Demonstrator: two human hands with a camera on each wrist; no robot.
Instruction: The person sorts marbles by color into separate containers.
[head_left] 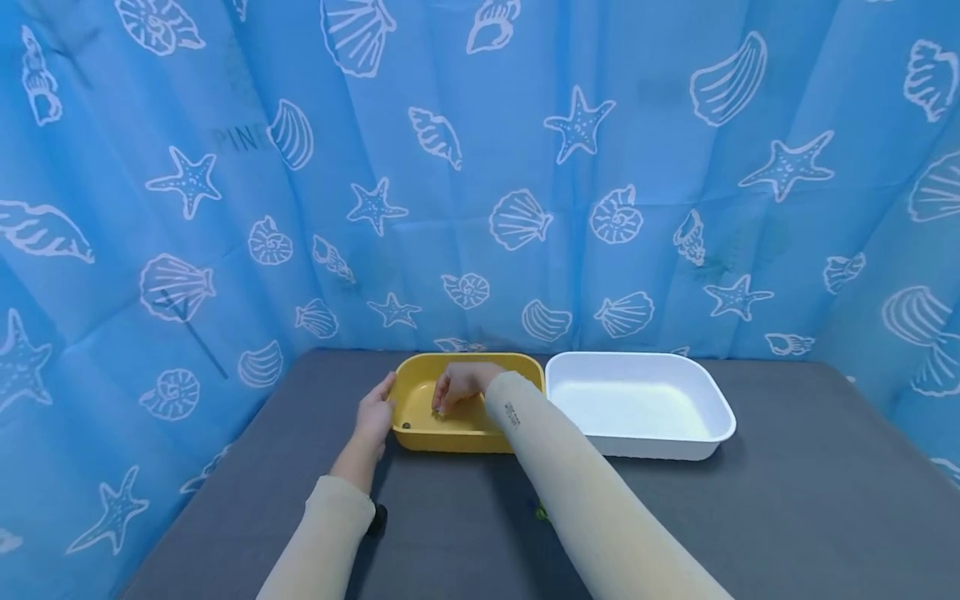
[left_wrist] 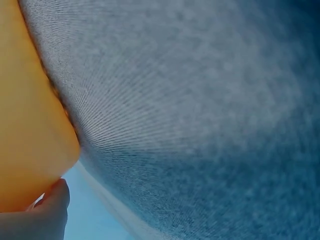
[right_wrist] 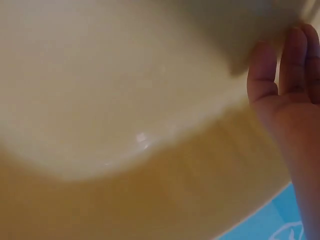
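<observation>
My left hand (head_left: 372,417) grips the left end of a yellow plastic tray (head_left: 465,442). In the left wrist view, a finger (left_wrist: 59,200) bends against the tray's outer wall. Inside the tray, my right hand (head_left: 459,383) reaches down and its fingertips pinch a small greenish object (head_left: 437,412), whose kind is too small to make out. A small dark round piece (head_left: 407,425) lies in the tray's front left corner. The right wrist view shows the right hand's bent fingers (right_wrist: 292,62) over the tray; what they hold is hidden there.
A white tray (head_left: 637,408) stands right beside the yellow one. A small green and blue item (head_left: 541,512) lies on the grey tabletop (head_left: 450,517), partly behind the right sleeve. Something black (head_left: 378,521) shows beside the left sleeve. A blue shell-patterned curtain (head_left: 465,217) hangs behind.
</observation>
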